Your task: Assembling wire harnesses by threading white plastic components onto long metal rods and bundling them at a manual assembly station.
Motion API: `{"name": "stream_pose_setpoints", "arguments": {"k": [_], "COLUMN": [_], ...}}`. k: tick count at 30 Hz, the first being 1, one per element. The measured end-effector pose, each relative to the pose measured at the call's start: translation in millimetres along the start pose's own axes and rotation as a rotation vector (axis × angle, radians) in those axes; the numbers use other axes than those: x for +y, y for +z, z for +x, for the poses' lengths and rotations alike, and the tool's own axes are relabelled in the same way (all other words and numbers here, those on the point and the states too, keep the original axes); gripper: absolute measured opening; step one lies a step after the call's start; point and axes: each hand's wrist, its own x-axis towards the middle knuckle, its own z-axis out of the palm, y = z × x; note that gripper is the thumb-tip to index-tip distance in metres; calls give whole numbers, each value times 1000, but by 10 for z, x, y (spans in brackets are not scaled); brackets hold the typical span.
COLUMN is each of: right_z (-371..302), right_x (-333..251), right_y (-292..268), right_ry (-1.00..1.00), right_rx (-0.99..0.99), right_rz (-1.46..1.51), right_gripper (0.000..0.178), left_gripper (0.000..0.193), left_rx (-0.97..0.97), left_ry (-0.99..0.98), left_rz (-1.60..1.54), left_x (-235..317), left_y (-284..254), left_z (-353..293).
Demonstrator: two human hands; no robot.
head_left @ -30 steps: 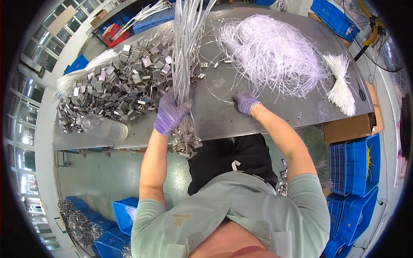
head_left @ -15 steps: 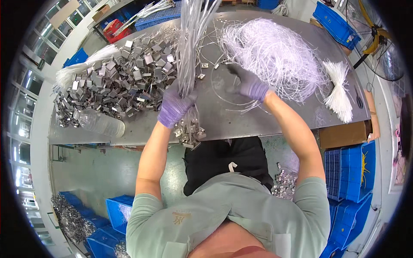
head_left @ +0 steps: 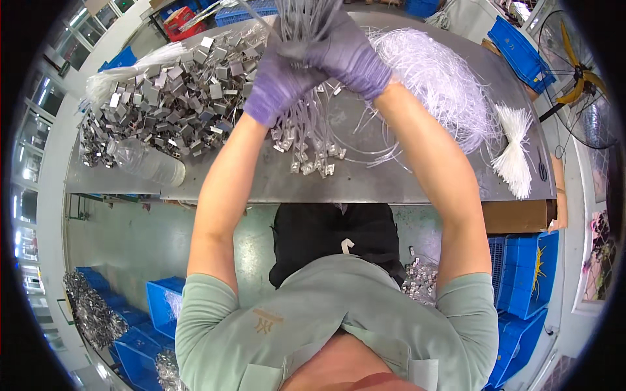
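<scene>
My left hand (head_left: 280, 85), in a purple and grey glove, is closed round a bundle of thin clear strands (head_left: 303, 19) over the far middle of the table. My right hand (head_left: 349, 55), gloved alike, grips the same bundle from the right, its fingers partly hidden behind the strands. Below my hands the strands fan out and end in small silvery metal pieces (head_left: 316, 156) hanging above the tabletop. To the right of my right hand lies a large tangled heap of clear strands (head_left: 433, 88). Left of my left hand is a pile of grey metal box-shaped parts (head_left: 186, 94).
A clear plastic bottle (head_left: 147, 164) lies at the table's left front. Tied white strands (head_left: 513, 153) rest at the right edge, with another bundle (head_left: 130, 72) at far left. A fan (head_left: 577, 81) stands beyond the right edge. Blue crates (head_left: 525, 274) flank me on the floor.
My right hand has moved left and away from me to the bundle and taken hold of it. My left hand has gone farther up the table, carrying the bundle with its metal ends.
</scene>
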Motion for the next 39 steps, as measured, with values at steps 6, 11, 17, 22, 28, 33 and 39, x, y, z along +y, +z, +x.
{"name": "stream_pose_setpoints", "arguments": {"k": [6,11,17,22,28,33,39], "right_z": [1,-77,-14,97,344,684,733], "right_x": [-234,-171,-328,-434,-647,-1246,-1481], "right_y": [25,-49,-100,-148,-379,-525,-709], "right_ry": [31,-249,-249,-223,-266,-324,-589], "right_rx": [-24,99,48,-81,175,72,-395], "right_rz": [-202,-430,-270,-8,-374,-492,-1081], "right_gripper": [56,59,69,77,77,50,42], "left_gripper": [22,46,30,49,39,36,31], "left_rx": [577,431,432,371,415,492,426], "left_ry": [-147,-260,47,48,-142,-211,-21], "left_rz": [-802,-699,-509,-937,-754,-614,-468], "left_x": [-508,-125,169,301,319,577,772], "left_y": [119,47,-340,-435,-294,-251,-578], "left_z": [39,67,337,404,400,384,607]}}
